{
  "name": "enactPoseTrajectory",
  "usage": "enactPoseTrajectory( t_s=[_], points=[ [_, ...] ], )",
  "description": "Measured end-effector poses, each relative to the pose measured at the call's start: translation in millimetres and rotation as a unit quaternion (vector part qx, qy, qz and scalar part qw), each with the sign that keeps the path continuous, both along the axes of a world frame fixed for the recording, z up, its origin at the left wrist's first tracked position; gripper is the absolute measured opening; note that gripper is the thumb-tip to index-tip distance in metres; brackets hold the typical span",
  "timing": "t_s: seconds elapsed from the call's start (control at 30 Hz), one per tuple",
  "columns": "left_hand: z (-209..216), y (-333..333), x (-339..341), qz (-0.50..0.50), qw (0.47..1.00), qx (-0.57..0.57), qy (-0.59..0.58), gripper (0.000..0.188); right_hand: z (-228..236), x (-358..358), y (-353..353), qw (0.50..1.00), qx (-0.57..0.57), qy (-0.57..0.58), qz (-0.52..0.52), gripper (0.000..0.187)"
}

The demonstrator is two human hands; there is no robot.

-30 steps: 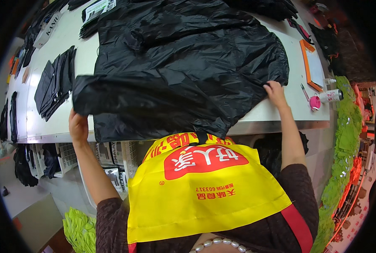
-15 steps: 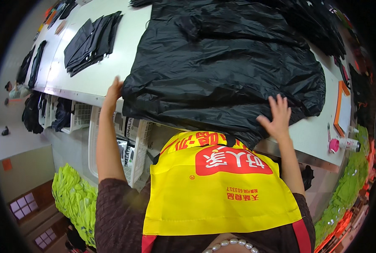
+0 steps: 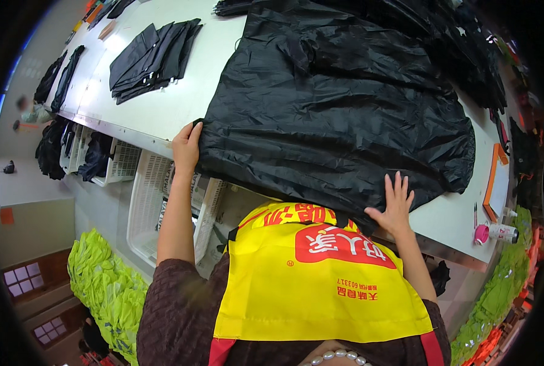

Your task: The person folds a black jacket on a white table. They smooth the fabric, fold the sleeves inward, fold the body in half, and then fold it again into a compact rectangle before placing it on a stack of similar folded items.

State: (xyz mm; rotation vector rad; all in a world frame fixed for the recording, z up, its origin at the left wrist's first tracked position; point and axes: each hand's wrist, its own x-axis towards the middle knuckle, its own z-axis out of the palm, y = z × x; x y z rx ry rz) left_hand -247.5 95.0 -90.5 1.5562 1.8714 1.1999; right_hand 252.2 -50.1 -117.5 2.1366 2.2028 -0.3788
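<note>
A black garment (image 3: 339, 116) of thin, shiny, creased fabric lies spread over the white table (image 3: 144, 119), its right edge gathered. At its near left corner my left hand (image 3: 186, 149) pinches the fabric edge between thumb and fingers. My right hand (image 3: 395, 206) lies flat on the garment's near right part, fingers spread and thumb out to the left. The garment's near edge hangs a little over the table edge, against my yellow apron (image 3: 320, 299).
A stack of folded black pieces (image 3: 153, 61) lies on the table at the left. White plastic baskets (image 3: 139, 207) stand below the table edge. A bottle with a pink cap (image 3: 497, 233) and an orange-edged board (image 3: 496, 183) sit at the right. Lime-green fabric (image 3: 104, 287) is heaped at the lower left.
My left hand has gone from extended fingers beside the garment's left edge to a pinch on its corner. My right hand has slid slightly nearer to me. The view has shifted a little.
</note>
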Motion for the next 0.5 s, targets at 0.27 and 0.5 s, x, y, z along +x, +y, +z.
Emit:
enactPoseTrajectory(
  t_s=[0.27, 0.5],
  points=[
    [-35.3, 3.5, 10.7, 0.064, 0.907, -0.215, 0.357, 0.035, 4.1, -5.0, -12.5, 0.999, -0.008, -0.040, 0.017, 0.091],
    [12.6, 69.3, 33.6, -0.043, 0.980, -0.149, 0.124, 0.050, 69.5, 31.6, 45.1, 0.975, -0.059, 0.196, -0.091, 0.051]
  ],
)
